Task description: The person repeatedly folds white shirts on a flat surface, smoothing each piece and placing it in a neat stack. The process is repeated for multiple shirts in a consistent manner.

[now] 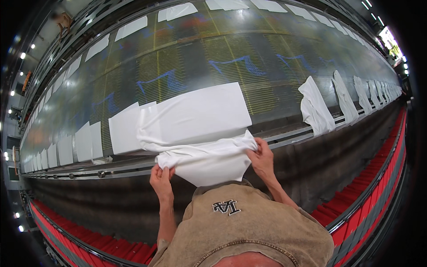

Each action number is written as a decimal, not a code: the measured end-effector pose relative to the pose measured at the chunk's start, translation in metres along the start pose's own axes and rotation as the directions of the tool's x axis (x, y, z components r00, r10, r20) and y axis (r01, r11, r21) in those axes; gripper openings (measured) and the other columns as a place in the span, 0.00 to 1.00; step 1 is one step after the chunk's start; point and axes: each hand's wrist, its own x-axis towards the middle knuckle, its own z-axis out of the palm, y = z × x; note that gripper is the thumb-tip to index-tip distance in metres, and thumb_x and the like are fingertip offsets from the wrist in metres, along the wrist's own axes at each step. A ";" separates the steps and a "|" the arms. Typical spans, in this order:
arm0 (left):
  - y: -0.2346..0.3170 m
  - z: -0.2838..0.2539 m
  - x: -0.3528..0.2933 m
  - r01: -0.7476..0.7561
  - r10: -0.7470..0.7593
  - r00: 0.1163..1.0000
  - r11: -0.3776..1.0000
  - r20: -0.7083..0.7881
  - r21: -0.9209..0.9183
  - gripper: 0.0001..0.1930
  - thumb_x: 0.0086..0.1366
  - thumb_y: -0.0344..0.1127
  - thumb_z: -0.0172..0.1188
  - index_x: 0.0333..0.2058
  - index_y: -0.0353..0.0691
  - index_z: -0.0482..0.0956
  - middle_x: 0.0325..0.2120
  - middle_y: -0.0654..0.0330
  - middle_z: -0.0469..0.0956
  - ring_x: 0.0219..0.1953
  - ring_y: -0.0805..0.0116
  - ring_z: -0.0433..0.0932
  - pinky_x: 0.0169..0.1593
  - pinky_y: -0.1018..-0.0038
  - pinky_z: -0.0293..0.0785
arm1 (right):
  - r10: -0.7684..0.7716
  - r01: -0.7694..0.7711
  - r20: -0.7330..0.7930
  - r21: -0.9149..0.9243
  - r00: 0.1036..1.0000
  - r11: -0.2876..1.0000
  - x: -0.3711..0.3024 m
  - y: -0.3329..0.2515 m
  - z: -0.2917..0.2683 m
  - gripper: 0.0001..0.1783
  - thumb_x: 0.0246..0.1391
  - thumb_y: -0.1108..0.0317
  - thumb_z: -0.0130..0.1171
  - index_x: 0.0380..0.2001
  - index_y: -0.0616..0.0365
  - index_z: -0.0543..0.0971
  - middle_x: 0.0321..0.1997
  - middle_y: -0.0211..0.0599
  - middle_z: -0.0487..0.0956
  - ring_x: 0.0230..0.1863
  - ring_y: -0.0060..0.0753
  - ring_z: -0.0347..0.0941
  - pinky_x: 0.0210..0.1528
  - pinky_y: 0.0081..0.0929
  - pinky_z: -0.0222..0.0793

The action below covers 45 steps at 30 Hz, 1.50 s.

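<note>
A white fabric piece (195, 113) lies partly flat on the long printing table (275, 104) in front of me. Its near part is gathered into folds and hangs over the table's front edge toward my body. My left hand (162, 180) pinches the gathered cloth at its left corner. At the right corner, my right hand (261, 156) grips the same cloth between thumb and fingers. The cloth between both hands is stretched across, with wrinkles along the fold.
Metal rails (284, 140) run along the table's near edge. Crumpled white cloths (316, 107) hang over it to the right; flat white pieces (84, 142) lie to the left. More white pieces (178, 12) line the far edge. Red slatted racks (351, 191) stand behind me.
</note>
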 end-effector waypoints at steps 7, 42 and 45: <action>0.008 0.038 0.063 -0.357 0.157 0.933 0.496 0.323 0.792 0.28 0.68 0.39 0.63 0.60 0.26 0.69 0.57 0.40 0.73 0.60 0.46 0.73 0.62 0.57 0.70 | 0.230 0.530 0.679 -0.705 0.697 0.472 0.087 0.014 0.026 0.32 0.61 0.43 0.58 0.52 0.62 0.79 0.50 0.56 0.81 0.52 0.57 0.77 0.56 0.49 0.72; -0.032 -0.052 0.184 0.232 -0.126 0.929 0.931 -0.348 0.283 0.11 0.59 0.18 0.55 0.40 0.32 0.69 0.24 0.49 0.79 0.20 0.60 0.83 0.25 0.65 0.80 | -0.366 0.850 0.863 -0.125 0.347 0.512 0.205 0.065 0.452 0.11 0.56 0.72 0.57 0.40 0.59 0.85 0.37 0.45 0.82 0.40 0.53 0.78 0.43 0.44 0.74; -0.028 -0.053 0.184 0.324 -0.233 0.909 0.917 -0.345 0.234 0.12 0.59 0.19 0.55 0.42 0.35 0.68 0.25 0.47 0.78 0.22 0.56 0.83 0.30 0.63 0.79 | -0.299 0.910 0.904 -0.183 0.305 0.373 0.205 0.076 0.482 0.09 0.53 0.73 0.57 0.36 0.59 0.84 0.36 0.46 0.81 0.44 0.56 0.77 0.45 0.49 0.73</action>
